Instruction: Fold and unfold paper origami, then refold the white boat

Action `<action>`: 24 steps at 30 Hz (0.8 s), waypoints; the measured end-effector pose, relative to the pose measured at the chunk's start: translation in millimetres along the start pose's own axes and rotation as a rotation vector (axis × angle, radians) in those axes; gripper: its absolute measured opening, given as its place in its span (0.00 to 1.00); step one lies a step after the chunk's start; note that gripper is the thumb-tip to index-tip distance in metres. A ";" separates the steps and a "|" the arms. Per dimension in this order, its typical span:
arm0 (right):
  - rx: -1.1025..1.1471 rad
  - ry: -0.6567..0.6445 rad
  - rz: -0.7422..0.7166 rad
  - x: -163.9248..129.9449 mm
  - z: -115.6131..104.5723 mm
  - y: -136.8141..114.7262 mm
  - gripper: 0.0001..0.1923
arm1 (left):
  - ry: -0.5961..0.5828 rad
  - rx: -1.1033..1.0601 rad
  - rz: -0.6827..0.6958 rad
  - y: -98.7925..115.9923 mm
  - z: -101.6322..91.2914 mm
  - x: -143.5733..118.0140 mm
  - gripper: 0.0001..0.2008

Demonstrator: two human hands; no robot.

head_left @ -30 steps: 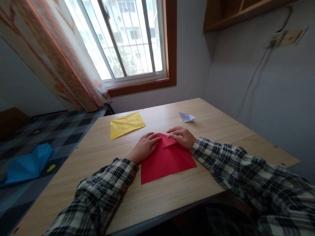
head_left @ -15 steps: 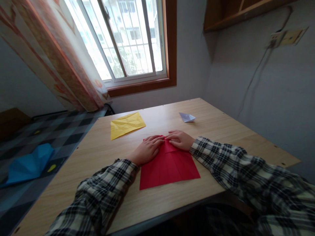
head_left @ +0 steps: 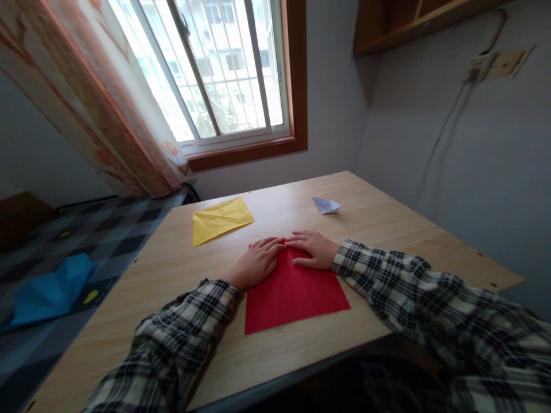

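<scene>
A red sheet of paper (head_left: 297,295) lies flat on the wooden table (head_left: 387,229) in front of me. My left hand (head_left: 255,264) presses palm down on its far left corner. Beside it, my right hand (head_left: 312,249) lies flat on the far right part, and the fingertips of both hands almost meet at the sheet's far edge. Both arms wear plaid sleeves. Neither hand grips anything.
A creased yellow sheet (head_left: 220,218) lies further back on the left. A small white folded paper (head_left: 326,205) sits at the back right. Left of the table, a blue folded paper (head_left: 49,289) rests on a checkered bed. A window and curtain stand behind.
The folded-over flap at the red sheet's far edge has been pressed flat. My hands came together there, and the sheet turned slightly so its front edge lies squarer to me.
</scene>
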State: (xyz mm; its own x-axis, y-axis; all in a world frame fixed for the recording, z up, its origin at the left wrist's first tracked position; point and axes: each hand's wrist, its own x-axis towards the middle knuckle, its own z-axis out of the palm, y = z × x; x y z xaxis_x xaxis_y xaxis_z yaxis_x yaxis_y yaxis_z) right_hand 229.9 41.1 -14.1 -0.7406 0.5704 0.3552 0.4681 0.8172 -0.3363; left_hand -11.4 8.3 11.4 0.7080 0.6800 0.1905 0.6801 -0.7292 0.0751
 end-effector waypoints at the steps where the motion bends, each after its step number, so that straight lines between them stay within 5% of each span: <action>1: -0.003 -0.004 0.003 0.0 -0.3 -0.7 0.28 | 0.003 0.001 -0.001 -0.3 0.4 0.0 0.23; 24: -0.078 -0.040 0.090 -0.1 1.5 -0.5 0.29 | 0.069 0.098 -0.103 12.7 -0.7 3.5 0.20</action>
State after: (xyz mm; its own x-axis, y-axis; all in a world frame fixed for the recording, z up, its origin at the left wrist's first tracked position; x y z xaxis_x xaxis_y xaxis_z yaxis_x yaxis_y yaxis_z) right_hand 229.1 40.4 -15.3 -0.7116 0.6395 0.2908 0.5688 0.7674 -0.2958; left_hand -0.5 1.3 13.8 0.6210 0.7415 0.2539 0.7662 -0.6425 0.0025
